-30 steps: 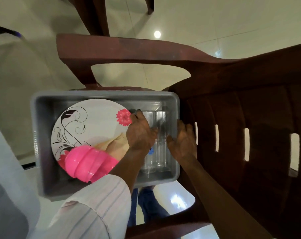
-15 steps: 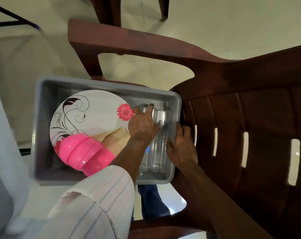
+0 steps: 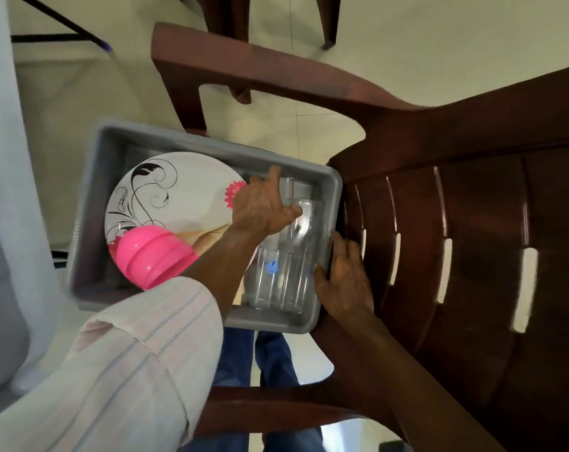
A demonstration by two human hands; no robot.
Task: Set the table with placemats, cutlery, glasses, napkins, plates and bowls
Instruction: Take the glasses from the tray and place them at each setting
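A grey tub (image 3: 211,148) sits on the seat of a brown plastic chair. In it lie a white plate with a black swirl and a pink flower (image 3: 178,197), stacked pink bowls (image 3: 152,256), something beige (image 3: 211,238) and several clear glasses (image 3: 276,278) along the right side. My left hand (image 3: 260,207) reaches into the tub and grips one clear glass (image 3: 304,207) near the far right corner, thumb curled round it. My right hand (image 3: 345,278) holds the tub's right rim, thumb inside and fingers on the outer wall.
The brown chair's backrest (image 3: 456,256) with slots fills the right side and its armrest (image 3: 260,73) arches beyond the tub. A second chair's legs (image 3: 240,44) stand on the pale tiled floor behind. White cloth (image 3: 12,158) hangs at the left.
My left hand has closed round the far glass and spread its fingers over it. My right hand has slid down the tub's right rim. The tub now sits skewed in view.
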